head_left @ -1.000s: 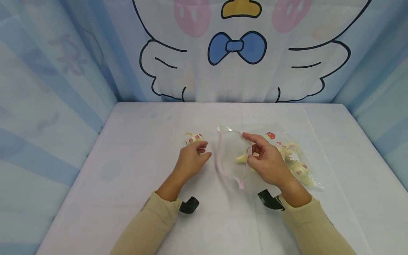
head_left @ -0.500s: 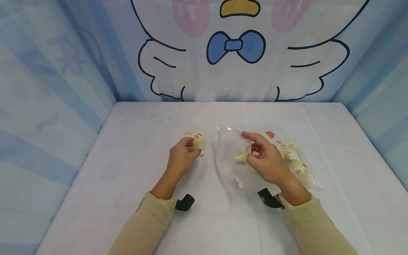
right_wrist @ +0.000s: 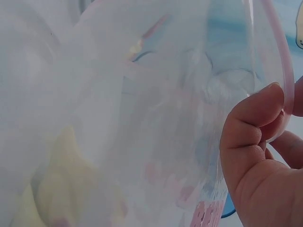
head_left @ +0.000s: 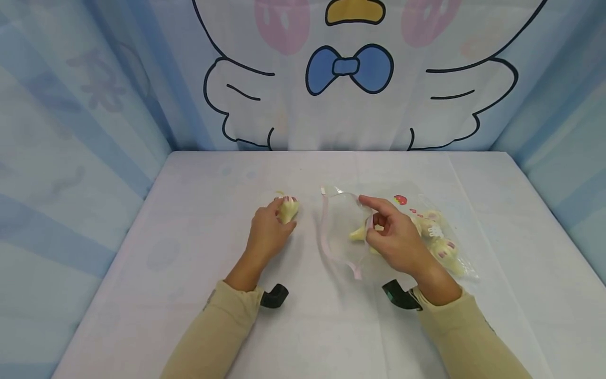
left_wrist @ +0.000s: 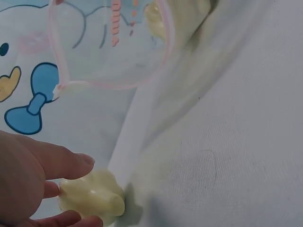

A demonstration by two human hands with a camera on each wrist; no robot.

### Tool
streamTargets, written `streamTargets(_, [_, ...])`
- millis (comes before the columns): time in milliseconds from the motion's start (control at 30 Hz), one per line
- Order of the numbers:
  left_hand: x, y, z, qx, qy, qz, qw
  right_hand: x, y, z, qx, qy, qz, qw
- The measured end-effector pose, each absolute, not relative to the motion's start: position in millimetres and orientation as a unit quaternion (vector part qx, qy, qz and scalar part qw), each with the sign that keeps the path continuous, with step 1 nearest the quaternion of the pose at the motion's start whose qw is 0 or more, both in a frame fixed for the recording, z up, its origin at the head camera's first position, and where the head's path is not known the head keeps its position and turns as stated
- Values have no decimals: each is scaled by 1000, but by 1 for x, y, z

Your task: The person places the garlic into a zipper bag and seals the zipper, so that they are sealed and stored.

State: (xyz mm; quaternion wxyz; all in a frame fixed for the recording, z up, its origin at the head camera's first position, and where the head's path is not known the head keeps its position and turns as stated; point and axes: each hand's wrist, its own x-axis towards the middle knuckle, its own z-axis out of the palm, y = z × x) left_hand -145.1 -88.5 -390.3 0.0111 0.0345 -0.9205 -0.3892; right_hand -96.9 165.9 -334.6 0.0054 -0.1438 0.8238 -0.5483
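Left hand [head_left: 269,231] holds the toy [head_left: 289,209] between thumb and fingers; right hand [head_left: 395,237] pinches the bag [head_left: 324,221] by its rim. Toy lies toward the table's [head_left: 142,295] far edge, left of the bag's mouth, which faces it; toy's long axis unclear.

Pale blue curtains [head_left: 71,210] line three sides of a white table [head_left: 199,221], a blue bow [head_left: 345,66] printed behind it.
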Motion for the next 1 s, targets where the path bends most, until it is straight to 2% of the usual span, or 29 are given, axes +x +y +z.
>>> streamTargets(267, [-149,-90,-392,57,-920,-388,0,-97,167,-335,-146,823,-549,4])
streamTargets(1000, [-158,-93,-402,26,-927,-370,46,-96,168,-335,-148,825,-545,-4])
